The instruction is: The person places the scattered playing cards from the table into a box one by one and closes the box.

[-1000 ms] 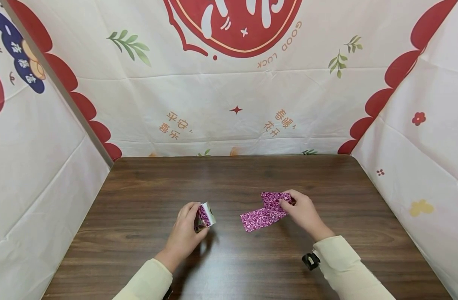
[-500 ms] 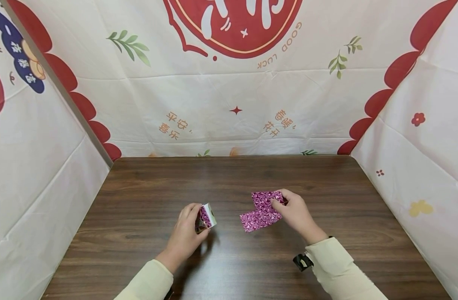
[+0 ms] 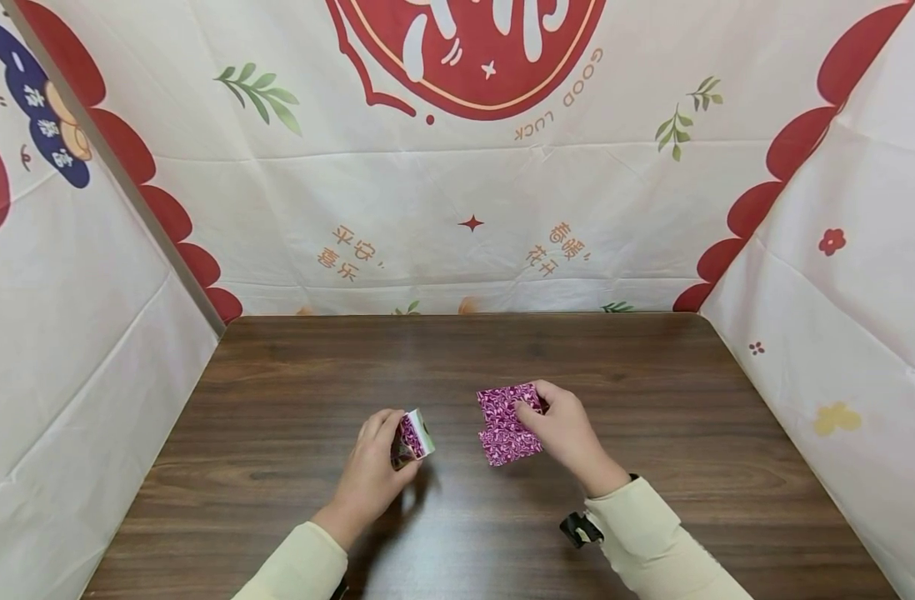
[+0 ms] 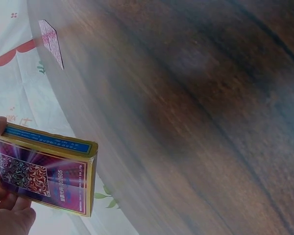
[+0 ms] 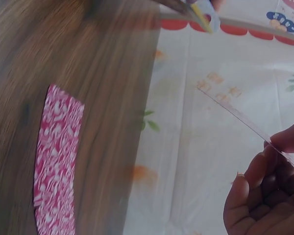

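My left hand [image 3: 369, 468] grips a small card box [image 3: 412, 435] left of the table's middle, tilted with its white and green end facing right. In the left wrist view, the box [image 4: 68, 176] is purple with gold edges and a blue strip, between the thumb and fingers. With thumb and fingers, my right hand [image 3: 570, 429] pinches a purple-and-white swirl-patterned playing card [image 3: 497, 407]. The right wrist view shows this card [image 5: 235, 115] almost edge-on. Below it, similarly patterned cards [image 3: 508, 447] lie on the table, partly covered in the head view by the held card.
The brown wood-grain table [image 3: 292, 367] has a white printed cloth [image 3: 427, 183] behind it and more cloth on both sides. A black strap-like item [image 3: 580, 528] sits at the right sleeve's cuff.
My right hand has moved left with the pinched card, which now overlaps more of the cards on the table. The left hand and box have barely moved.
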A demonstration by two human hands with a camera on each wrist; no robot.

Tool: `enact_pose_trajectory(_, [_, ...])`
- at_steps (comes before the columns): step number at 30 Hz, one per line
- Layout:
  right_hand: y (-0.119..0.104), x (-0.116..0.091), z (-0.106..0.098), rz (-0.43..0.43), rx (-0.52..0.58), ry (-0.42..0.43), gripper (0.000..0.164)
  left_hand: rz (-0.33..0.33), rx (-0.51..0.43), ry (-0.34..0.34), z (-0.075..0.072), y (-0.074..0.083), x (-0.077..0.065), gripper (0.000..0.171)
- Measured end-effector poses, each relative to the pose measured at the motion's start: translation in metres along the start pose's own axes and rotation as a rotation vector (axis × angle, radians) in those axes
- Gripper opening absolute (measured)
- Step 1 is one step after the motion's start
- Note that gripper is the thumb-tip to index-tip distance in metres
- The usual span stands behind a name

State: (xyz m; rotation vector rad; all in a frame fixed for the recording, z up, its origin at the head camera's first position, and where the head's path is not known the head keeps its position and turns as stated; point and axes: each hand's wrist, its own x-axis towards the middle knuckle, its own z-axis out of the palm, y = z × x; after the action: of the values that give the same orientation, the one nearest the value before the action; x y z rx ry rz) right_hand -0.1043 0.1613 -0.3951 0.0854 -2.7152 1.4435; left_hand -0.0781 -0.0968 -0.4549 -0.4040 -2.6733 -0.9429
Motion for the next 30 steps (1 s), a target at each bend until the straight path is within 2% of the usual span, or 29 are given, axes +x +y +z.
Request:
enact_pose_trajectory(12, [-0.017, -0.004, 0.022, -0.024, 0.039, -0.037, 0.009, 0.041, 0.011, 0.055, 0.000, 0.000, 0.001, 0.066])
enact_pose_trajectory(23, [-0.025, -0.008, 0.036, -0.052, 0.015, -0.066, 0.019, 0.046, 0.006, 0.058, -0.001, 0.000, 0.002, 0.067])
enact_pose_trajectory(30, [-0.030, -0.011, 0.043, -0.063, 0.022, -0.089, 0.016, 0.029, 0.012, 0.046, -0.001, 0.000, 0.003, 0.067])
